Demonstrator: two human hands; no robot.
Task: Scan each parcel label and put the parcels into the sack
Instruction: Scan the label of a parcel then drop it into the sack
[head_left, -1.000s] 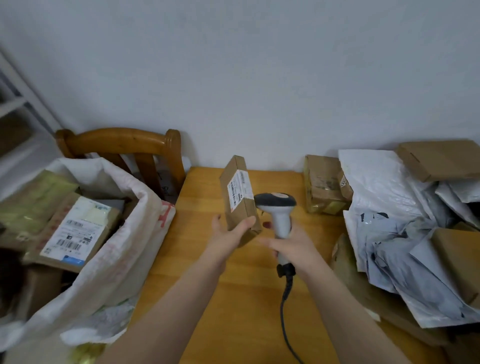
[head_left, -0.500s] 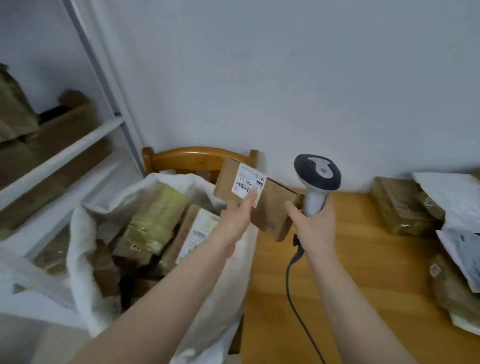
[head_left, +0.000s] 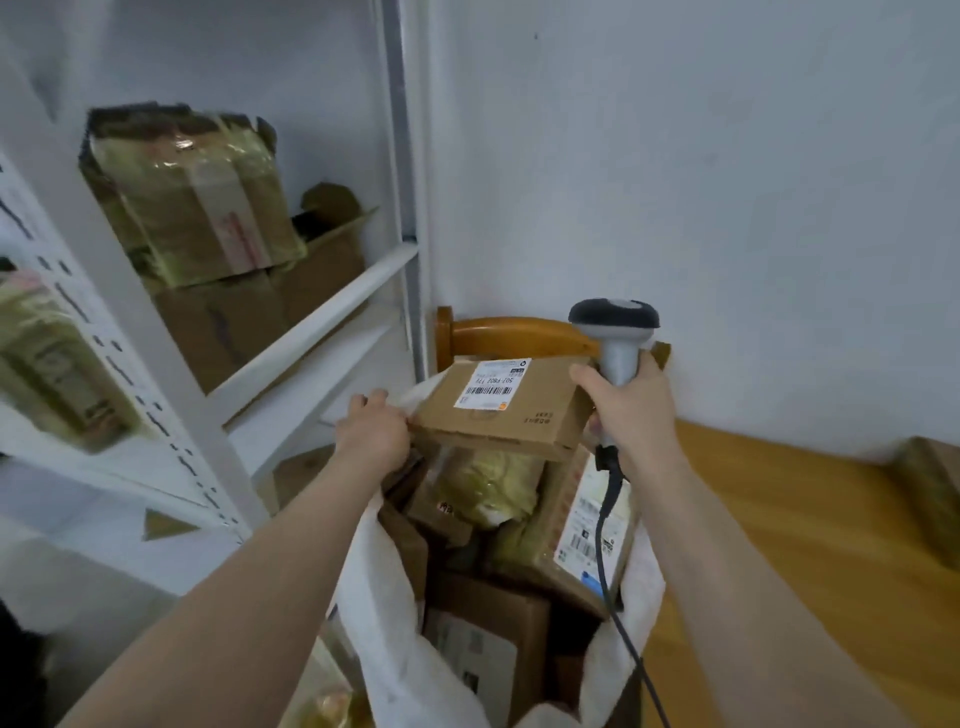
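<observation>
Stowing step: the left hand (head_left: 371, 434) grips the parcel (head_left: 511, 423) by its edge, label up, over the sack (head_left: 387, 597); the right hand (head_left: 631, 410) grips the scanner (head_left: 615, 332). Next, it likely needs lowering and releasing inside.

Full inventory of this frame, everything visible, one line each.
held parcel: 1, brown with white label, over the sack's mouth
sack: 1, white, bottom centre, open
parcels in sack: several, brown, some yellowish-taped, one labelled
scanner: 1, grey with dark head, black cable, above the sack
shelf rack: 1, white, left
shelf parcels: several, brown and yellowish-taped, on the rack
chair: 1, wooden, behind the sack
table: 1, wooden, right
table parcel: 1, brown, far right edge
left hand: grips the held parcel's left corner
right hand: grips the scanner handle
</observation>
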